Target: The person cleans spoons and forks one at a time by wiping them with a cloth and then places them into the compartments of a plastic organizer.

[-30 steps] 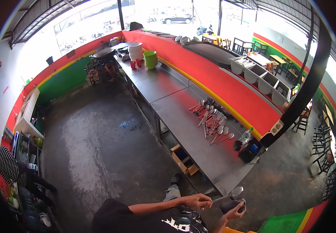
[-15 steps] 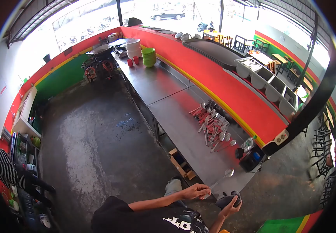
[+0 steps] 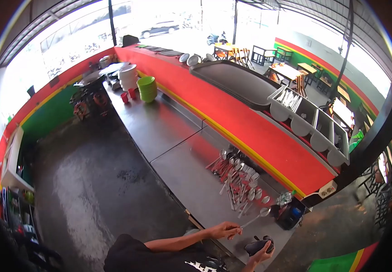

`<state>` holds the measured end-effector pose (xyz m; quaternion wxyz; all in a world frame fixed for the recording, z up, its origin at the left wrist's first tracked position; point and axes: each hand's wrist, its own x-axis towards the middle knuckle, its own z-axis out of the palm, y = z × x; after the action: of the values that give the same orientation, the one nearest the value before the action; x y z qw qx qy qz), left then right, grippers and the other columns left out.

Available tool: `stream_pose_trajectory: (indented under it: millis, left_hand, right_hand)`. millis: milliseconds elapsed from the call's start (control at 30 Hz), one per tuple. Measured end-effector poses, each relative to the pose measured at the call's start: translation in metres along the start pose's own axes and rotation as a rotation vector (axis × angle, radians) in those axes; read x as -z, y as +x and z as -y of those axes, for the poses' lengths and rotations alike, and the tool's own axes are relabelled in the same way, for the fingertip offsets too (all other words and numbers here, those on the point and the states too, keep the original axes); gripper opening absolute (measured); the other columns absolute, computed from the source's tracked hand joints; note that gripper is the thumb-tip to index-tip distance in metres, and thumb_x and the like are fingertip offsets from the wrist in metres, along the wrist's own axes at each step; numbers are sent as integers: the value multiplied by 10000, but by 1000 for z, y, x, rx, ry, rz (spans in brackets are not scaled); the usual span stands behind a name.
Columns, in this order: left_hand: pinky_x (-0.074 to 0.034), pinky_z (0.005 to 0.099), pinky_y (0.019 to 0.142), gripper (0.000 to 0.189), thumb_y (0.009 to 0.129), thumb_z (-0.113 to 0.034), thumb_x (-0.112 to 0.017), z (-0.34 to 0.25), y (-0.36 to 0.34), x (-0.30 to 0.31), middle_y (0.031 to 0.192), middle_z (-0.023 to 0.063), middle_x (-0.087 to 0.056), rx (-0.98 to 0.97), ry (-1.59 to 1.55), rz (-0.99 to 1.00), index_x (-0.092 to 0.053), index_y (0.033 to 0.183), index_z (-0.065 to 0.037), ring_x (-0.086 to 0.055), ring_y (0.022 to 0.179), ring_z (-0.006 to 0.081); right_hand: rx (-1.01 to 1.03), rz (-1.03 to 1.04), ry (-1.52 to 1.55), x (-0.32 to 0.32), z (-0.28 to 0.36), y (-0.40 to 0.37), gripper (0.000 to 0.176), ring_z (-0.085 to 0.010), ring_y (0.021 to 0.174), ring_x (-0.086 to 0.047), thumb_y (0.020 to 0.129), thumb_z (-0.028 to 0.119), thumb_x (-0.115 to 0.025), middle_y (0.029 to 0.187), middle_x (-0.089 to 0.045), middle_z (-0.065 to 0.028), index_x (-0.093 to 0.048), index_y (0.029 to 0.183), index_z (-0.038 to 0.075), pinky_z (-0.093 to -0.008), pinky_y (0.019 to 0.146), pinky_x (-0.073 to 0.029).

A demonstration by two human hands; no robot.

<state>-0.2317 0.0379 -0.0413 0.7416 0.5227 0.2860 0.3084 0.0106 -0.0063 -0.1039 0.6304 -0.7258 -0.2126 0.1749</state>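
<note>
A long-handled metal spoon (image 3: 252,220) is pinched in the fingers of my left hand (image 3: 225,230), its bowl pointing away from me over the steel counter (image 3: 177,170). My right hand (image 3: 263,254), lower and to the right, is closed around a bunched dark cloth (image 3: 255,246). Cloth and spoon are apart. Beyond the spoon, a loose pile of spoons and forks (image 3: 239,181) lies on the counter, several with reddish reflections.
A black box-like device (image 3: 289,217) and a clear plastic bottle (image 3: 284,198) stand at the counter's right end. Green bowls (image 3: 147,89) are stacked farther off. On the red ledge (image 3: 232,122) sit a dark tray (image 3: 232,81) and a divided cutlery holder (image 3: 311,113).
My view has turned to the right and nearer the counter. The spoon has moved from the cloth toward the cutlery pile, and both hands keep their hold.
</note>
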Motion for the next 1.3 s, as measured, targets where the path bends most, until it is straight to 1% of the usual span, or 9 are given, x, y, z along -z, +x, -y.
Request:
stream_pose_trajectory:
  millis: [300, 433, 567, 667, 900, 1000, 1100, 1200, 1300]
  left_hand:
    - [-438, 265, 624, 344, 1035, -312, -439, -53, 61, 77, 702, -6, -551, -36, 272, -3, -613, 1021, -15, -535, 641, 73]
    - [-440, 269, 629, 339, 1031, -307, -459, -40, 67, 53, 693, -1, -551, -148, 188, -161, -614, 1018, -6, -534, 638, 80]
    - [-424, 255, 604, 313, 1029, -284, -477, -9, 53, -6, 663, -1, -529, -253, -93, -403, -599, 1008, 3, -526, 634, 76]
    - [-431, 257, 618, 302, 1023, -274, -494, 8, 44, -49, 661, -6, -520, -150, -141, -507, -591, 999, 10, -516, 633, 79]
    - [-436, 255, 636, 302, 1021, -288, -500, 19, 46, -66, 661, -15, -506, -176, -164, -509, -590, 997, -1, -498, 627, 75]
    - [-445, 265, 647, 302, 1024, -285, -493, 16, 56, -64, 676, -9, -514, -166, -131, -466, -591, 995, -1, -507, 644, 78]
    - [-438, 254, 641, 299, 1020, -284, -503, 9, 72, -60, 680, -17, -514, -154, -100, -387, -599, 990, -3, -503, 645, 69]
    - [-415, 230, 619, 304, 1012, -294, -520, 1, 83, -57, 679, -27, -519, -131, -18, -298, -617, 980, -7, -503, 651, 59]
    - [-418, 233, 633, 303, 1013, -292, -517, -2, 91, -57, 703, -23, -531, -81, 102, -206, -619, 979, -8, -508, 676, 60]
  right_hand:
    - [-61, 73, 82, -32, -18, 0, 338, -184, 718, -644, 877, 312, -699, 884, -640, -76, -621, 989, 3, -318, 603, -552]
    - [-182, 184, 199, -21, -24, 36, 293, -169, 750, -637, 882, 278, -693, 883, -638, -65, -620, 980, 11, -298, 642, -539]
    - [-68, 390, 94, 12, 7, 71, 261, -124, 780, -586, 871, 229, -699, 900, -627, -48, -623, 995, 13, -270, 686, -490]
    - [-68, 404, 74, 32, 21, 99, 303, -124, 835, -572, 858, 209, -719, 943, -611, -45, -619, 1044, -8, -275, 754, -482]
    - [-58, 544, 137, 29, 35, 109, 335, -114, 891, -600, 855, 199, -730, 967, -640, -52, -627, 1094, -13, -271, 772, -483]
    - [5, 667, 13, 24, 37, 97, 276, -105, 847, -609, 884, 184, -704, 922, -651, -30, -625, 1082, 8, -244, 761, -479]
    - [465, 677, -107, 8, -1, 92, 336, -142, 948, -637, 906, 224, -685, 1029, -668, -77, -608, 1153, 10, -266, 793, -504]
    - [5, 880, 100, 7, 45, 72, 398, -173, 1071, -604, 922, 233, -670, 1158, -628, -111, -577, 1218, -17, -290, 871, -499]
    - [-74, 1048, 354, 0, 62, 68, 384, -177, 1073, -614, 968, 216, -597, 1211, -621, -114, -548, 1272, -14, -299, 867, -504]
